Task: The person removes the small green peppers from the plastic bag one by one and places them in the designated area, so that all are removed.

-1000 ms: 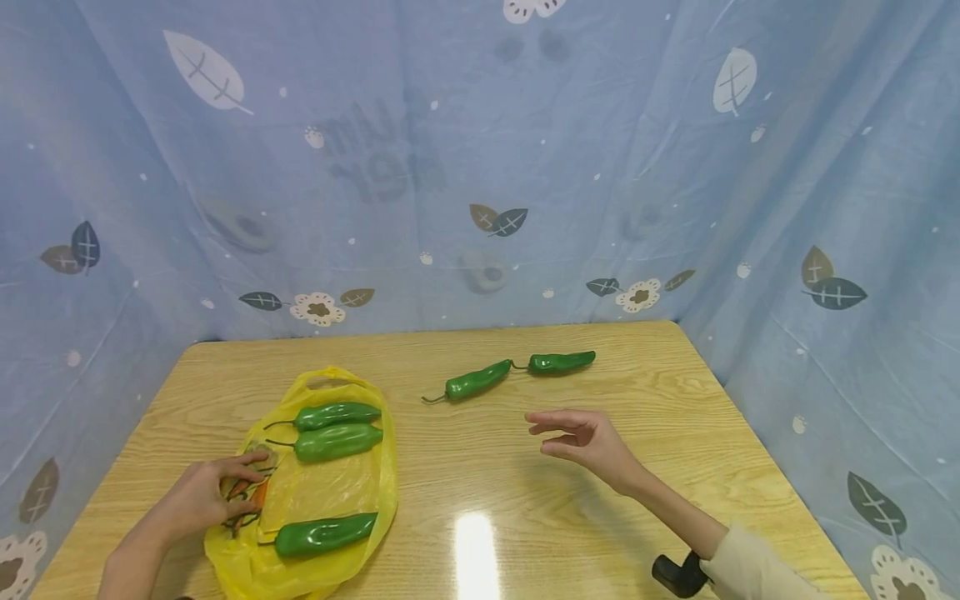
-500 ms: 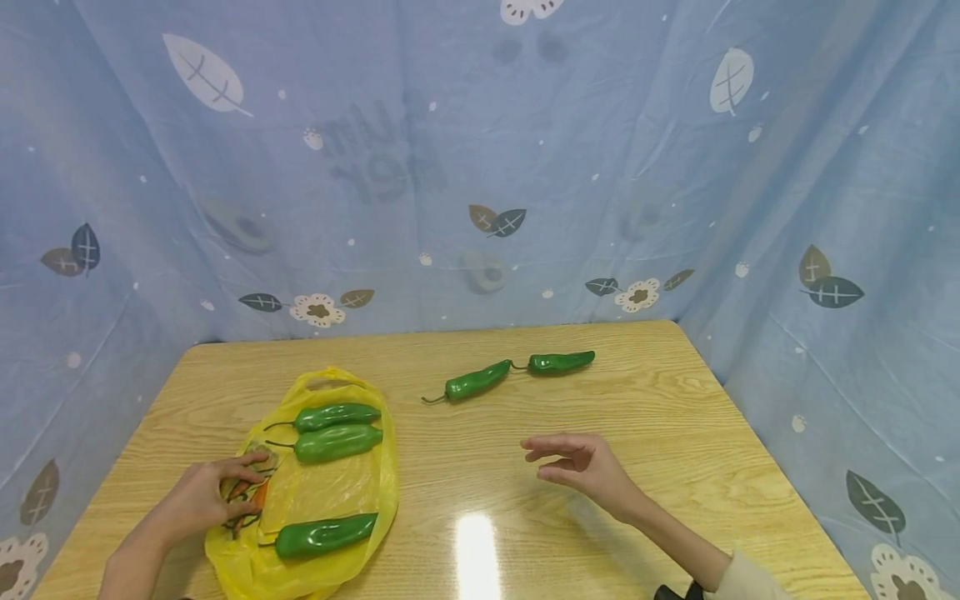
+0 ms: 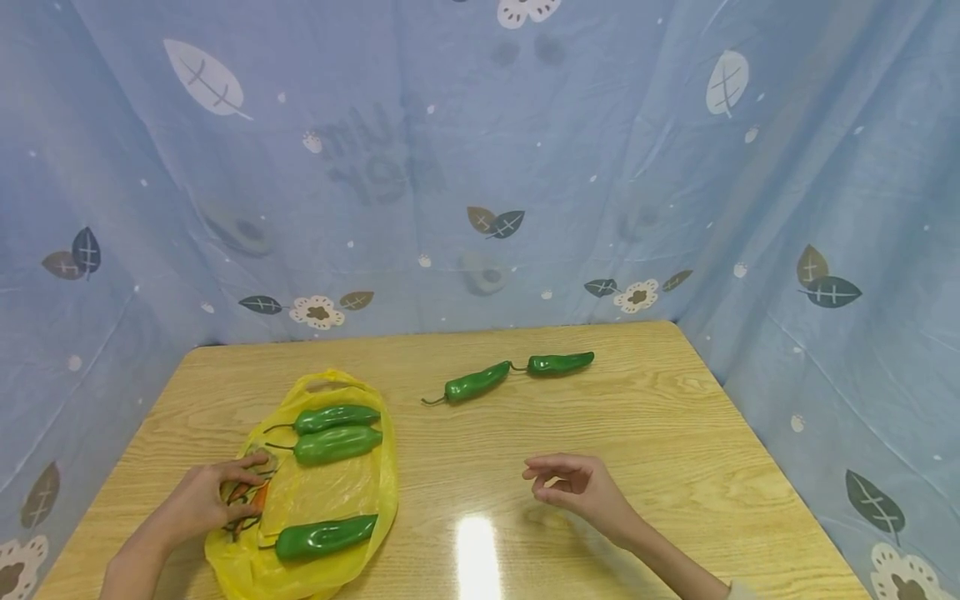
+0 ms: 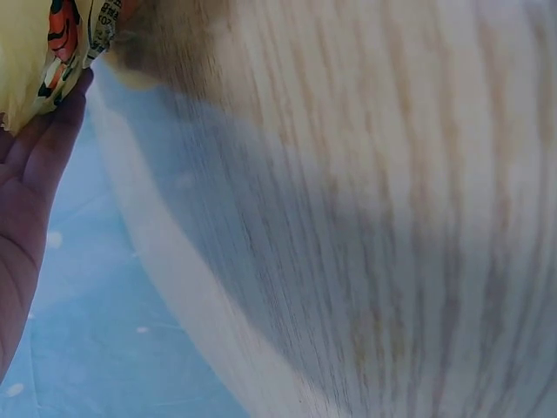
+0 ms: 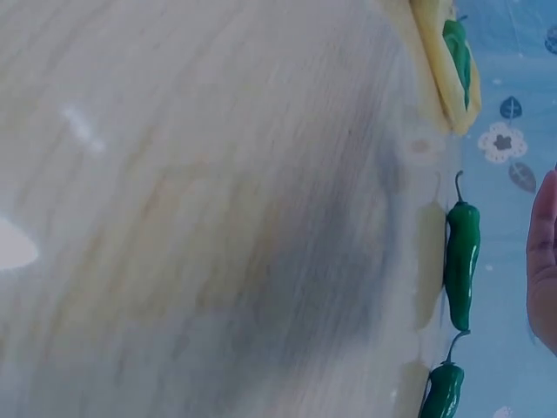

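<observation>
On the left of the table my left hand [image 3: 201, 502] holds the printed side of a yellow plastic bag [image 3: 387, 492], index finger and thumb on either side of the orange-printed part. In the left wrist view, the fingers [image 4: 52, 144] lie against the bag. Two green chili peppers lie side by side in the bag, the lower one [image 3: 337, 445] paler; another green chili pepper [image 3: 322, 537] lies nearer the front. My right hand [image 3: 581, 492] hovers above the table at right of centre, fingers loosely curled, holding nothing.
Two more green chili peppers, one [image 3: 477, 382] left of the other [image 3: 561, 363], lie end to end near the back of the wooden table [image 3: 637, 400]. A blue patterned curtain [image 3: 420, 167] surrounds the table's back and sides.
My right hand has moved down toward the front, and its thumb has come closer to the fingers. My left hand, the bag and the chili peppers look unchanged.
</observation>
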### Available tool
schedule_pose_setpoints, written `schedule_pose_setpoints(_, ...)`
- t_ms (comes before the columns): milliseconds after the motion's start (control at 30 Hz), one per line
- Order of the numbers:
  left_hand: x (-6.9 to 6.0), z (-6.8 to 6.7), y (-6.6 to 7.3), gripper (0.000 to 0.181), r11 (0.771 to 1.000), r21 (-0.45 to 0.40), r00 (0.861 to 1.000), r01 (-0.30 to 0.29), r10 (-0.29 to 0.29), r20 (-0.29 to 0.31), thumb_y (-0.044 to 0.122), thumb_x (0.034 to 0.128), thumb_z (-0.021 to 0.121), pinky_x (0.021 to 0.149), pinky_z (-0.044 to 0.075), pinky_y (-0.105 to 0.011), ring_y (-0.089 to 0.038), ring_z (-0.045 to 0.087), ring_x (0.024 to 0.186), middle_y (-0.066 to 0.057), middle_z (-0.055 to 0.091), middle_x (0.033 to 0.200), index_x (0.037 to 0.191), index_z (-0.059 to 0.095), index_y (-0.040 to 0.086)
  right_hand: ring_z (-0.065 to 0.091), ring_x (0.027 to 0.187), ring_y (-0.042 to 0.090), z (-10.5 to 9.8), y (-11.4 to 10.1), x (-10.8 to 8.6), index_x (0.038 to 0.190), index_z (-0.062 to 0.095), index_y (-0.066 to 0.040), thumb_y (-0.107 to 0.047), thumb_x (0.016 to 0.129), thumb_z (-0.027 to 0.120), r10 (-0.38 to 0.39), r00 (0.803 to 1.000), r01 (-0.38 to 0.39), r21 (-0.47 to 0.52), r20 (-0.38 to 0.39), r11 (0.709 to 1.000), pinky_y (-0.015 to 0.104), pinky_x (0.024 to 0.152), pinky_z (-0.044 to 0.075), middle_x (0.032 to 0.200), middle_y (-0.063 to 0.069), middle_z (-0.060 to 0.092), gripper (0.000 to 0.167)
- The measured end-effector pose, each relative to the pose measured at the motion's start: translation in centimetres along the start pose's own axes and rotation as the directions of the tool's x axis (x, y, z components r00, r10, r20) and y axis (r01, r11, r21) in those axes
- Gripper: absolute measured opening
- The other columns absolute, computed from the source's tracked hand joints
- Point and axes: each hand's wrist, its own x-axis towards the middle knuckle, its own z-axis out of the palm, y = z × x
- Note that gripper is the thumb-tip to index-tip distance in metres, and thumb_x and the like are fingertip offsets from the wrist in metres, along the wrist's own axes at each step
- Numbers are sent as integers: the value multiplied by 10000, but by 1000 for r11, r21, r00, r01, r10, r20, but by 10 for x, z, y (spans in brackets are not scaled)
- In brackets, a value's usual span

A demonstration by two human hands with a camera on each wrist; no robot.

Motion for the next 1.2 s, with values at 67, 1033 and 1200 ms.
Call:
schedule_pose_setpoints(67, -1, 0, 0, 353, 1000, 3, 1000, 0, 0, -3, 323, 645, 868, 757, 523, -268, -384, 573, 1102, -76, 645, 1229, 953, 763, 187, 639, 956, 118, 2, 1, -1, 1239, 596, 63, 69, 912, 585, 3, 1000, -3, -1, 1, 1000, 310, 781, 561, 1116, 43, 675, 327)
schedule_pose_setpoints(1033, -2, 2, 0, 352, 1000, -25, 1000, 11, -10, 20, 330, 665, 858, 803, 537, -403, -390, 567, 1111, -93, 638, 1242, 971, 760, 186, 651, 924, 107, 34, 31, 18, 1198, 602, 93, 14, 902, 627, -8, 1000, 9, -60, 12, 998, 330, 746, 567, 1142, 139, 675, 307)
schedule_pose_setpoints(1200, 0, 0, 2, 351, 999, -43, 1000, 13, -12, 23, 302, 662, 863, 830, 517, -465, -401, 563, 1117, -108, 635, 1243, 970, 761, 167, 648, 919, 115, 33, 33, 24, 1186, 619, 72, 32, 909, 608, -34, 999, 35, -84, 14, 996, 345, 744, 570, 1128, 204, 662, 280)
